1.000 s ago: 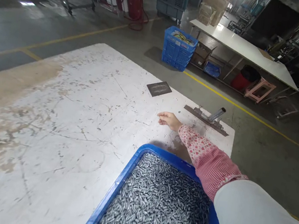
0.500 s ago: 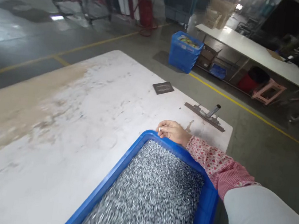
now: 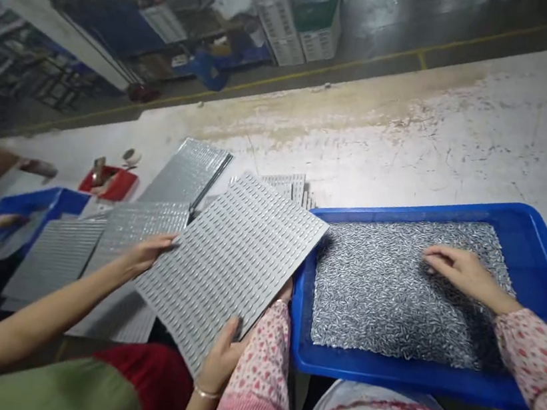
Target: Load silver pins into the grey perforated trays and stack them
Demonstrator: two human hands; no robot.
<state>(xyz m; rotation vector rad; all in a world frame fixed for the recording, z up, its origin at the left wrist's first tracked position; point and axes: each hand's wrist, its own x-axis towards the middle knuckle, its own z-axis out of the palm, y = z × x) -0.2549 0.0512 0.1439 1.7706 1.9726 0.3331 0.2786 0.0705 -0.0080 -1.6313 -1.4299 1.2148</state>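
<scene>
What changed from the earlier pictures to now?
The right hand moved from the rim of the blue tray onto the small metal pieces inside it. The view swung sideways, now showing a co-worker's hands holding a slotted metal plate. The pieces still fill the tray, which still sits on the white table.

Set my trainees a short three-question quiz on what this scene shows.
1. True or false: the person's right hand rests on the small silvery metal parts in the blue plastic tray.

2. How many hands of the co-worker in the green top touch the dimpled silver plate?
A) none
B) one
C) two

3. Fill in the blank: the person's ____ hand is the one at the plate's edge, beside the tray.

Key: 1 true; 2 C; 3 left.
</scene>
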